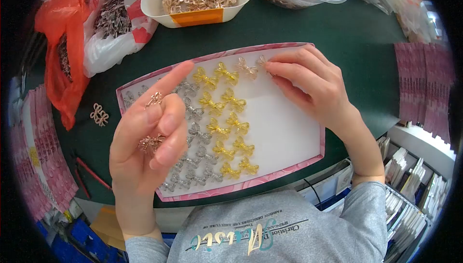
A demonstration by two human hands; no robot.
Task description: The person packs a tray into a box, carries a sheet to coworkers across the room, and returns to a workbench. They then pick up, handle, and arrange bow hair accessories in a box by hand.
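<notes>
Near top centre, the right hand [311,80] has fingertips pinched on a rose-gold bow [262,61] over the white-lined tray [289,137]. Left of centre, the left hand [135,133] curls around spare bows [152,143], index finger extended.

Rows of bows [235,100] lie across the left and middle of the tray [294,133] on the table [366,84], a tub [161,18] behind, bags [113,50] behind-left.

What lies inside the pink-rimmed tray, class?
Silver bows, gold bows and rose-gold bows, one partly hidden by the right hand. Whatever lies behind the left hand is covered.
</notes>
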